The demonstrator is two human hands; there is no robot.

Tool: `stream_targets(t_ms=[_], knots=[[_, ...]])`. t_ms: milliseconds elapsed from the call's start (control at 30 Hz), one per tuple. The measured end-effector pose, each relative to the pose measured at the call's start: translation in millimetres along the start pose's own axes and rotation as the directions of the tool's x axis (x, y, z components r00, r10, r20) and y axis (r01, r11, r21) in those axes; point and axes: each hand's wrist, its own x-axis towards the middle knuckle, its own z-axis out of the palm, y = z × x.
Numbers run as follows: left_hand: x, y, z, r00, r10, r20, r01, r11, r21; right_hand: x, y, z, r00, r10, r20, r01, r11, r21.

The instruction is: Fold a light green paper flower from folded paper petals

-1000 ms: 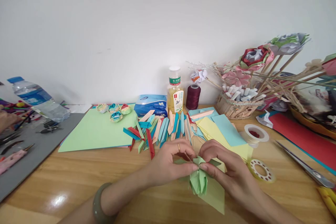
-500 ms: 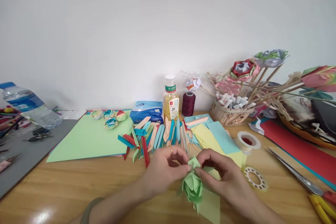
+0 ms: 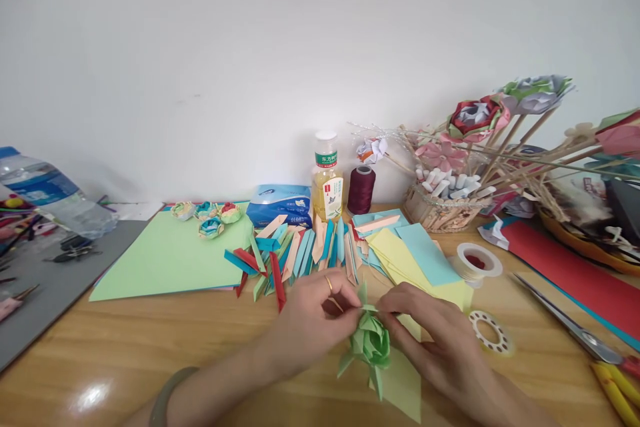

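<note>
1. The left hand and the right hand pinch a green paper flower between them, over the table.
2. I see a white ring near the right hand.
3. Folded paper strips lie behind.
4. A yellow drink bottle stands farther back.

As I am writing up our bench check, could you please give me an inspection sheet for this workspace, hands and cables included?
Surface: wooden table, with a gray mat at far left.
Job's things: green paper flower, a pale sheet beneath; folded paper strips piled farther back.
Clutter: scissors at right; tissue pack and drink bottle behind the strips; tilted water bottle at left.
Hands: left hand and right hand both pinch the flower's far edge.
Cables: nothing seen.
Surroundings: pale wall behind; basket near paper flowers at right.
</note>
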Motion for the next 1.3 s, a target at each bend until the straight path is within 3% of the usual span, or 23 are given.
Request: stream_targets(t_ms=[67, 133, 200, 300, 400, 467, 533, 600, 667, 733, 833, 1033, 1200, 1300], knots=[[-2.5, -1.9, -0.3, 0.98, 0.201, -0.004, -0.199, 0.97, 0.139, -0.7, 2.7, -0.1, 0.996, -0.086, 0.002, 0.086, 0.994, -0.071], [-2.9, -1.3, -2.0, 0.96, 0.277, 0.031, -0.278, 0.946, 0.168, -1.2, 5.8, -0.7, 0.988, -0.156, -0.006, 0.154, 0.981, -0.12], [-1.2, 1.0, -4.2, 0.978, 0.205, 0.047, -0.206, 0.978, 0.031, -1.6, 9.0, -2.2, 0.979, -0.202, -0.03, 0.194, 0.967, -0.166], [3.4, 4.1, -6.1, 0.993, -0.035, 0.113, 0.066, 0.957, -0.283, -1.5, 13.3, -4.7, 0.966, -0.25, -0.065, 0.233, 0.952, -0.197], [6.7, 3.6, -5.8, 0.984, -0.126, 0.125, 0.157, 0.946, -0.282, -0.1, 15.4, -5.8, 0.944, -0.326, -0.044, 0.312, 0.93, -0.194], [7.0, 2.2, -5.4, 0.996, -0.086, 0.04, 0.092, 0.979, -0.185, 1.4, 14.3, -6.1, 0.937, -0.345, -0.05, 0.328, 0.92, -0.216], [6.3, 1.6, -5.2, 0.996, 0.045, -0.073, -0.048, 0.998, -0.044, 3.1, 10.7, -6.7, 0.955, -0.265, -0.131, 0.229, 0.944, -0.239], [5.3, 2.5, -5.1, 0.953, 0.266, -0.147, -0.247, 0.96, 0.134, 4.6, 5.6, -7.7, 0.975, -0.053, -0.215, 0.016, 0.986, -0.167], [4.1, 4.0, -4.2, 0.863, 0.486, -0.138, -0.432, 0.851, 0.299, 6.2, 0.4, -8.5, 0.966, 0.203, -0.162, -0.205, 0.979, 0.01], [3.0, 5.1, -2.3, 0.784, 0.613, -0.098, -0.53, 0.744, 0.406, 7.9, -3.6, -8.4, 0.933, 0.36, -0.011, -0.353, 0.92, 0.168], [1.2, 4.1, 1.8, 0.76, 0.647, -0.067, -0.551, 0.696, 0.46, 10.0, -6.1, -7.2, 0.913, 0.395, 0.098, -0.407, 0.882, 0.235], [0.1, -1.3, 6.2, 0.788, 0.614, -0.054, -0.515, 0.704, 0.49, 10.9, -6.1, -6.6, 0.925, 0.369, 0.089, -0.38, 0.902, 0.207], [-0.3, -5.6, 3.5, 0.779, 0.622, -0.082, -0.457, 0.652, 0.605, 10.8, -3.1, -5.6, 0.92, 0.384, 0.075, -0.391, 0.899, 0.196], [-1.0, -8.8, 3.1, 0.812, 0.577, -0.092, -0.441, 0.708, 0.551, 8.7, 0.2, -4.5, 0.902, 0.425, 0.075, -0.43, 0.878, 0.211]])
